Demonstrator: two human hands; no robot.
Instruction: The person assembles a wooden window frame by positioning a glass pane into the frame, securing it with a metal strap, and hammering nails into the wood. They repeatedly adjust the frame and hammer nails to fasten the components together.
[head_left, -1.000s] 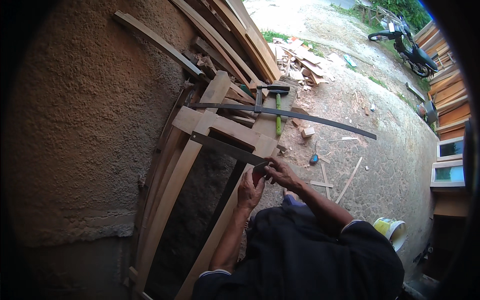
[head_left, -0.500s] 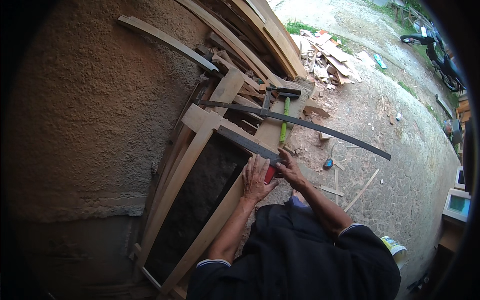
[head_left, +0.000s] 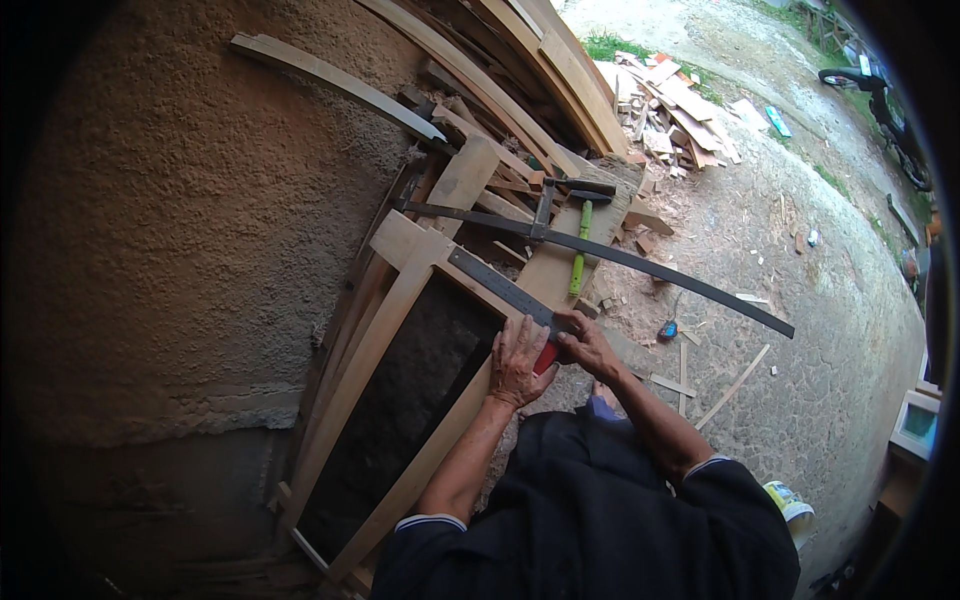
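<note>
A wooden frame [head_left: 378,350] with a dark opening leans beside the wall, its top rail running just beyond my hands. Along that rail lies the steel blade of a try square [head_left: 495,283]; its red handle [head_left: 546,358] shows between my hands. My left hand [head_left: 517,368] rests flat on the frame's right corner, fingers stretched out against the blade's near edge. My right hand [head_left: 588,345] grips the square at its handle end, fingers bent over it. The fingers' undersides are hidden.
A long bar clamp [head_left: 680,275] crosses beyond the frame, over a green-handled hammer [head_left: 580,255] on a board. A tape measure [head_left: 668,330] and thin wood strips [head_left: 733,385] lie on the ground. Stacked planks [head_left: 560,85] and offcuts [head_left: 690,115] stand further off; a rough wall [head_left: 200,250] borders the left.
The whole view has shifted slightly. My right fingers are drawn in a little more around the square's end; my left hand stays flat and the square keeps its place on the rail.
</note>
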